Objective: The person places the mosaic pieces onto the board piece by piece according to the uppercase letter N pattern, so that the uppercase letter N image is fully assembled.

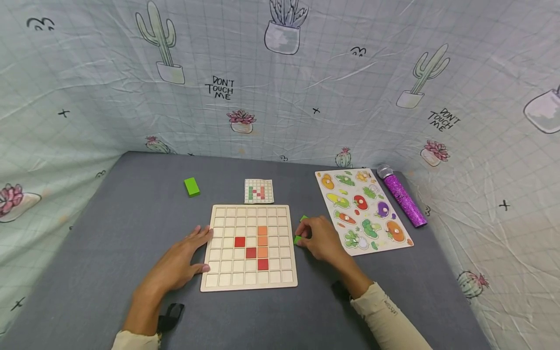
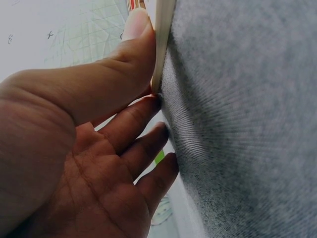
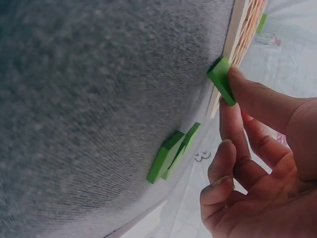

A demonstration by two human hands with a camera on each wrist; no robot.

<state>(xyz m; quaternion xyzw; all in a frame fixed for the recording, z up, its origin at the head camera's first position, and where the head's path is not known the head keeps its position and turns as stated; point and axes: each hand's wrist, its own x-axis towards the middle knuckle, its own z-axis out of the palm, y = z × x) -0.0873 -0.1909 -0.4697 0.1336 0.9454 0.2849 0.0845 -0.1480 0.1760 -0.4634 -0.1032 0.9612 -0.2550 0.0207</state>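
A square wooden grid board (image 1: 245, 279) lies in the middle of the table. Set in its cells are three red tiles (image 1: 251, 253) on a diagonal and a column of three orange tiles (image 1: 262, 241). My left hand (image 1: 177, 265) rests against the board's left edge, thumb and fingers spread and touching the rim. Beside the right edge, my right hand (image 1: 323, 238) pinches a green tile (image 3: 222, 82) between thumb and forefinger. Two more green tiles (image 3: 166, 156) lie together on the table near that hand, partly hidden by it in the head view.
Behind the board lies a small pattern card (image 1: 258, 191) with coloured squares. Another green tile (image 1: 191, 187) is at the back left. To the right are a vegetable picture board (image 1: 356, 233) and a glittery purple microphone (image 1: 403, 197). A printed cloth (image 1: 280, 97) hangs behind the table.
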